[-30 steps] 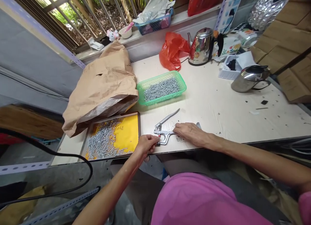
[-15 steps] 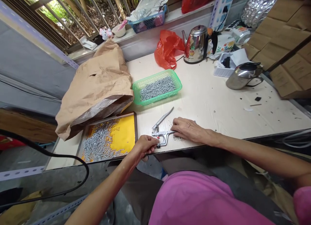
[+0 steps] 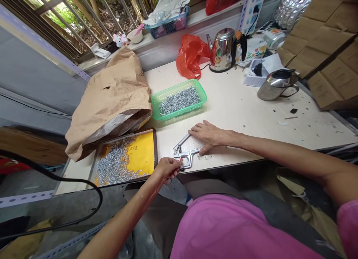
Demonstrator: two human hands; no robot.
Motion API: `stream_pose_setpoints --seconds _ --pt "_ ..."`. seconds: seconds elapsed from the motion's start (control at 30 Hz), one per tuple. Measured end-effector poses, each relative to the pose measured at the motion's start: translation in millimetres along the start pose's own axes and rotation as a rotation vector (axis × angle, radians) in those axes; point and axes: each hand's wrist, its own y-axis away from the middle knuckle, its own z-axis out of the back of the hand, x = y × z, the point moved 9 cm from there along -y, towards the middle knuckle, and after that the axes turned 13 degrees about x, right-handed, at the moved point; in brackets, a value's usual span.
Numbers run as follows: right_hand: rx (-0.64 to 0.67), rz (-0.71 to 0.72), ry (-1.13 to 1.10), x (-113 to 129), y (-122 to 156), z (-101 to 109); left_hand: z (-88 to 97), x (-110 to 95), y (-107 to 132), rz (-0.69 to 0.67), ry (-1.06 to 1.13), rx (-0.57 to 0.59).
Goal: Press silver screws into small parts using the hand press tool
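On the table's front edge lie grey metal hand pliers [image 3: 191, 157] with a coil spring, a small red piece and a black tip at the head. At that head my left hand [image 3: 167, 167] is closed in a pinch; whatever lies between its fingertips is hidden. My right hand [image 3: 210, 136] spans the two spread handles, its fingers on the upper handle and its thumb at the lower one. Left of my left hand is a tray [image 3: 156, 147] with many small silver metal pins [image 3: 116, 162] on a yellow sheet. A green basket [image 3: 179, 115] behind the pliers holds more such pins.
A large brown paper bag [image 3: 109, 98] lies behind the tray. Further back are a red plastic bag [image 3: 191, 56], a steel kettle [image 3: 223, 52], a white box [image 3: 253, 78] and a steel jug [image 3: 275, 87]. Cardboard [image 3: 332, 46] stands at the right. A black cable [image 3: 92, 207] loops at the left.
My right hand has moved up from the lower handle and spread across both handles, reaching the upper one. My left hand stays pinched at the pliers' head. The view has shifted slightly.
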Motion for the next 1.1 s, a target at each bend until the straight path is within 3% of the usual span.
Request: stream_pose_setpoints --seconds 0.2,0.3,0.4,0.5,0.57,0.67,0.8,0.93,1.1 --pt "0.022 -0.042 0.013 10 8 2 -0.4 1 7 -0.002 -0.083 -0.041" --pt "0.010 -0.047 0.002 14 11 1 7.5 -21 25 -0.136 -0.412 -0.274" --pt "-0.021 -0.046 -0.022 18 15 1 -6.9 -63 44 -0.441 -0.776 -0.490" --pt "-0.061 -0.050 -0.052 19 19 0 -37.1 -91 38 -0.685 -1.035 -0.473" --pt "-0.085 -0.053 -0.073 17 20 -1 -49.8 -102 25 -0.747 -1.157 -0.425" --pt "-0.078 -0.081 -0.086 9 23 -5 -57.5 -109 7 -0.720 -1.297 -0.341" --pt "-0.024 -0.131 -0.083 0 28 -8 -58.2 -115 2 -0.658 -1.400 -0.311" --pt "-0.016 -0.166 -0.055 1 28 -6 -61.4 -117 1 -0.683 -1.390 -0.300" --pt "-0.022 -0.133 -0.034 4 16 -10 -57.5 -116 -4 -0.680 -1.288 -0.378"
